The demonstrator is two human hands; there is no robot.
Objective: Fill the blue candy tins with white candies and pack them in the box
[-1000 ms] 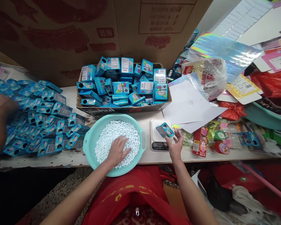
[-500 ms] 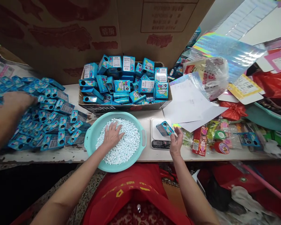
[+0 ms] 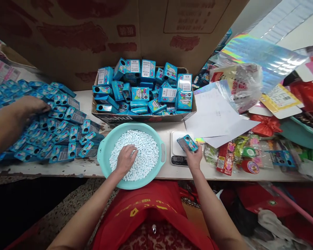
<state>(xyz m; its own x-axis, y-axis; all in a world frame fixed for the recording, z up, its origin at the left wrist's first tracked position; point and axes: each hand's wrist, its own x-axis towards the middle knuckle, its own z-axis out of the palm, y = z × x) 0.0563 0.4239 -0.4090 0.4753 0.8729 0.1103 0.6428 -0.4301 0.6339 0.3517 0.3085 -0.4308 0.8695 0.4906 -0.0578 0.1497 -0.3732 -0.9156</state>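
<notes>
My left hand (image 3: pixel 126 160) rests on the small white candies (image 3: pixel 146 149) inside the turquoise basin (image 3: pixel 104 156). Its fingers are bent and drawn near each other; whether they hold candies is hidden. My right hand (image 3: pixel 194 156) has its fingers round a small blue candy box (image 3: pixel 187 142), tilted over the white scale (image 3: pixel 175 150). Behind the basin, an open carton (image 3: pixel 146 119) holds several blue boxes like it.
At the left, another person's hand (image 3: pixel 32 106) reaches over many blue boxes (image 3: pixel 64 133). A large cardboard box (image 3: pixel 151 34) stands behind. White papers (image 3: pixel 211 114) and a red packet (image 3: pixel 225 158) lie at the right.
My left hand's spread fingers have drawn together on the candies. My right hand has closed round the blue box. The other person's hand has shifted right, and the view has moved slightly.
</notes>
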